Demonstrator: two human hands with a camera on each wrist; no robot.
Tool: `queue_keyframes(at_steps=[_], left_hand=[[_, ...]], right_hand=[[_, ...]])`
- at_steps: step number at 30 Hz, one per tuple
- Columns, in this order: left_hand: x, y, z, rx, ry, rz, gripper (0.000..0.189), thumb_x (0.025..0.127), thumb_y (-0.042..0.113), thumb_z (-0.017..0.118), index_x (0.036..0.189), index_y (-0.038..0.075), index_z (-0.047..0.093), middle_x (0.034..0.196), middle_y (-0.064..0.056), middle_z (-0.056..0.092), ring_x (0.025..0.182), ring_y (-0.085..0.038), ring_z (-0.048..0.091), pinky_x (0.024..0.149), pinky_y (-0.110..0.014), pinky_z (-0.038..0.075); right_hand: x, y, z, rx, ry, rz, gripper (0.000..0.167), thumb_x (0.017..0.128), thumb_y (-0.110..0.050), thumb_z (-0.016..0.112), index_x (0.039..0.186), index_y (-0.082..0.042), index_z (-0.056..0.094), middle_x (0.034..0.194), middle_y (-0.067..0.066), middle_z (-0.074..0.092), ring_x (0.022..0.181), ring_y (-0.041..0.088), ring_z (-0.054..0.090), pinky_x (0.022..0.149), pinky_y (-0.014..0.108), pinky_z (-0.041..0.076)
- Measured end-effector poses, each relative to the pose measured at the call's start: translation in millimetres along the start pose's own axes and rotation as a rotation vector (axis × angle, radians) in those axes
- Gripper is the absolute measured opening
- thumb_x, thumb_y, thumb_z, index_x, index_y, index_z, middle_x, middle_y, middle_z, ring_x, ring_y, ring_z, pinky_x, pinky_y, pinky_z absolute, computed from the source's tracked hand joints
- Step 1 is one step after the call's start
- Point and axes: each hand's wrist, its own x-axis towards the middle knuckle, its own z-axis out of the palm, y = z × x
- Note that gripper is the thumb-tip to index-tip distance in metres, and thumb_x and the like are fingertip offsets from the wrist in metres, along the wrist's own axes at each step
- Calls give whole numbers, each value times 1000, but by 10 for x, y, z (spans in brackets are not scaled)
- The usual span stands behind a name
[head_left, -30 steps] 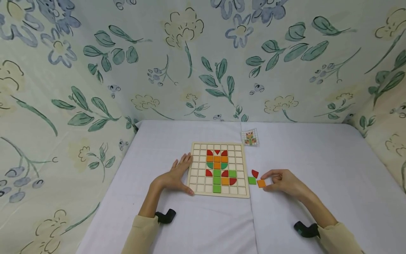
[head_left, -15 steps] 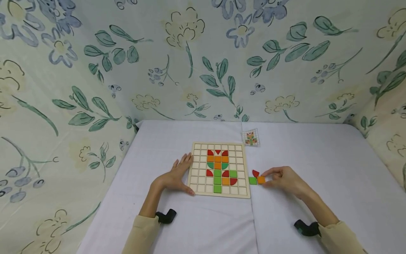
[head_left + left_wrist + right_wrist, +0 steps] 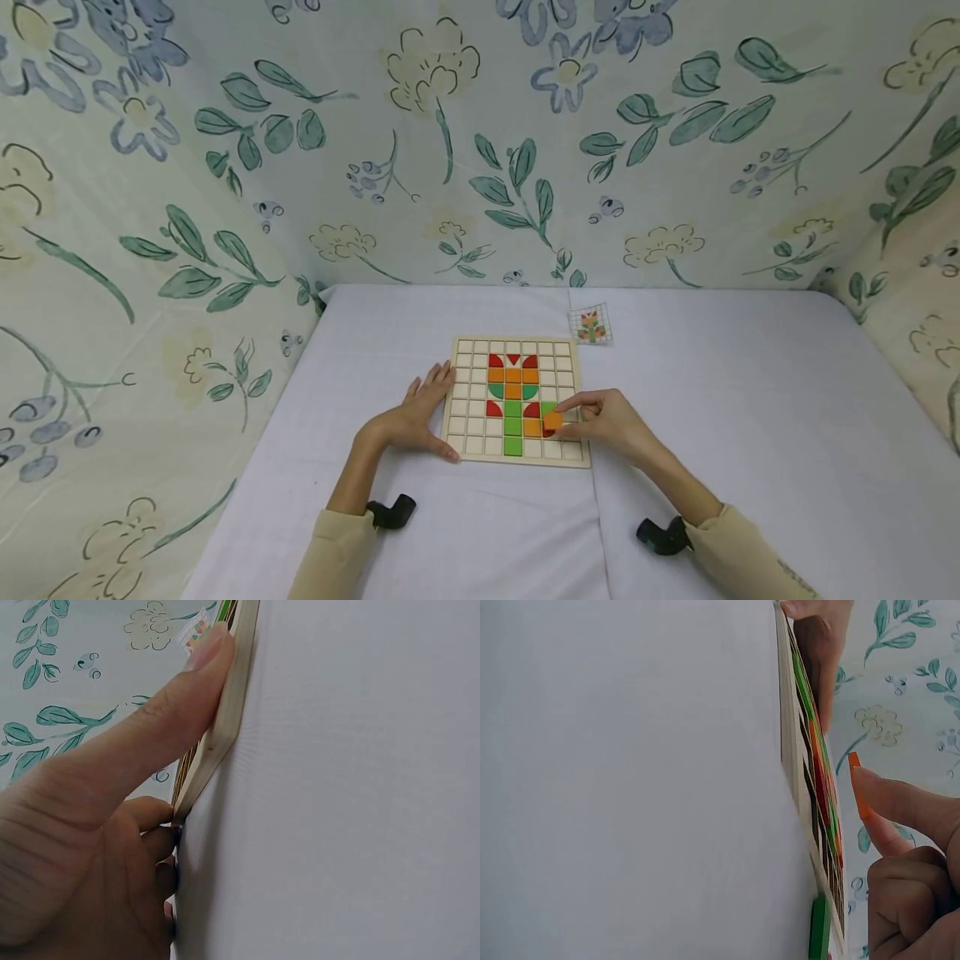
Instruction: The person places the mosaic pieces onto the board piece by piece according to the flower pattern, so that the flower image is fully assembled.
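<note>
A wooden grid board (image 3: 476, 425) lies on the white cloth, with red, orange and green tiles forming a flower pattern. My left hand (image 3: 408, 421) rests along its left edge, fingers spread and thumb at the near left corner. Between thumb and forefinger my right hand (image 3: 618, 423) pinches an orange square tile (image 3: 552, 421) above the board's right part, partly covering a red tile there. The right wrist view shows this orange tile (image 3: 861, 791) held clear of the board. A green tile (image 3: 820, 926) sits beside the board's right edge; in the head view my right hand hides it.
A small pattern card (image 3: 591, 323) with a printed flower lies beyond the board's far right corner. The white cloth (image 3: 772, 392) stretches to the right. Flowered fabric (image 3: 480, 233) stands behind and at both sides of the table.
My right hand has picked up the orange tile from beside the board and carried it left over the board. The left hand and the board have stayed in place.
</note>
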Motion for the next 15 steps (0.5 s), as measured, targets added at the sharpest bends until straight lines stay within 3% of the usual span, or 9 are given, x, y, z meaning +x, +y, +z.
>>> queue_keyframes(at_steps=[8, 15], left_hand=[[-5, -5, -4, 2, -1, 4, 143, 67, 46, 96, 167, 7, 1, 175, -8, -8, 163, -27, -15, 133, -53, -8], [-12, 7, -10, -3, -6, 4, 142, 68, 46, 96, 167, 8, 1, 175, -8, -8, 163, -27, -15, 132, -54, -8]], right_hand=[[161, -183, 392, 0, -28, -50, 30, 76, -18, 93, 103, -8, 81, 51, -6, 30, 48, 9, 24, 48, 22, 22], [238, -260, 588, -11, -14, -54, 24, 75, -18, 94, 96, -14, 82, 55, -4, 29, 52, 13, 26, 51, 21, 22]])
